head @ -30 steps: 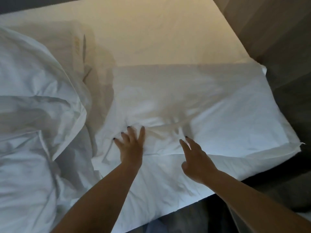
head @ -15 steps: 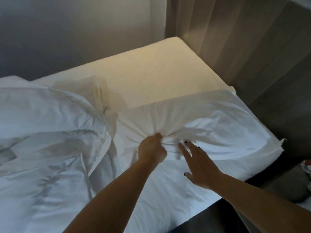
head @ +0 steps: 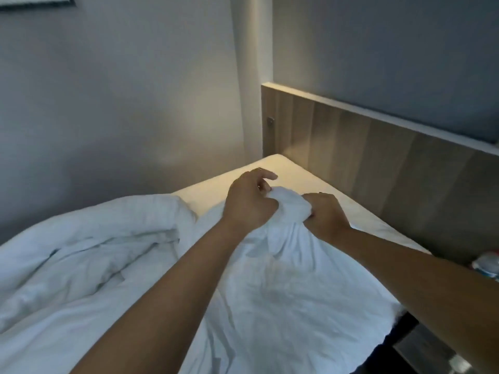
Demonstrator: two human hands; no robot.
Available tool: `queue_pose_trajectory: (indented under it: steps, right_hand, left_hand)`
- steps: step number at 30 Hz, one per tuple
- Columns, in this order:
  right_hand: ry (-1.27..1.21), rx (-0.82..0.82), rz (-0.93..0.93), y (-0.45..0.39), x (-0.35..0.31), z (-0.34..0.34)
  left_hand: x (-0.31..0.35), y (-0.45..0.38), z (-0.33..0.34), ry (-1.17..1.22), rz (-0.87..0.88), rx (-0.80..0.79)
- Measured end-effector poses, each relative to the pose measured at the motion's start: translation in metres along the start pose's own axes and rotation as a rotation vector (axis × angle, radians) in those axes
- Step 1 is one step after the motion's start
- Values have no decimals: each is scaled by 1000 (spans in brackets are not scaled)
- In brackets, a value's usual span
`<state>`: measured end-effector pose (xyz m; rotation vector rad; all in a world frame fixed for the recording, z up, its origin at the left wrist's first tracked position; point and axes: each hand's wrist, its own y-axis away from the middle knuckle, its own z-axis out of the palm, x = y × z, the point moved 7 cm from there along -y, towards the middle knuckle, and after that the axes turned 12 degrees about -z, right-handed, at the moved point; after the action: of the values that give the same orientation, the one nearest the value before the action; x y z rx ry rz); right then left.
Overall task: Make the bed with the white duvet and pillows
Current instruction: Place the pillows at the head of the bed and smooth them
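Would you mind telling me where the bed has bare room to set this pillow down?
The bare mattress strip at the corner, bordered by the wooden headboard and the wall, is free. Left is crowded with the bunched duvet; both left hand and right hand grip the pillow.

A: What colour is the pillow (head: 291, 287)?
B: Plain white, no pattern. The duvet (head: 89, 255) along the bed's left side is white too, with grey-blue shadows in its folds.
A: And the sheet (head: 294, 176) at the bed's far corner?
B: Warm cream, lit yellowish.
A: The headboard (head: 378, 163)?
B: Light brown wood grain in vertical panels. The wall (head: 121, 103) is flat grey.
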<state>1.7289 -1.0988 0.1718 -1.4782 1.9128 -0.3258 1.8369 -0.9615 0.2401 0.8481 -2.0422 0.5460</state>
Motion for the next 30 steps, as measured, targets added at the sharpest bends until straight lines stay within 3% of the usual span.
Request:
queue_pose_trajectory:
  steps: [4,6,13,19,22,26,30]
  right_hand:
    - [-28,72,214,-6,-53,-62]
    - [-64,159,288,-2,-79,-101]
    - [-339,572,504,37,-144,-232]
    - [-697,699,590,91,-166,-299]
    - [-790,700,609,123,-173,-326]
    - [-787,703,676,169,-168,-360]
    - [-643,773,749,221,-148,-407]
  left_hand:
    - [41,64,-90,-177,369,220]
    - [36,82,-119,-200,397,291]
    - [-16,95,-110,194,-109,39]
    - [-33,94,-79,575,-221,60]
    - [-19,105,-49,731,-349,-115]
    - [28,146,-16,759,-351,-260]
    - [62,193,18,778,-348,-195]
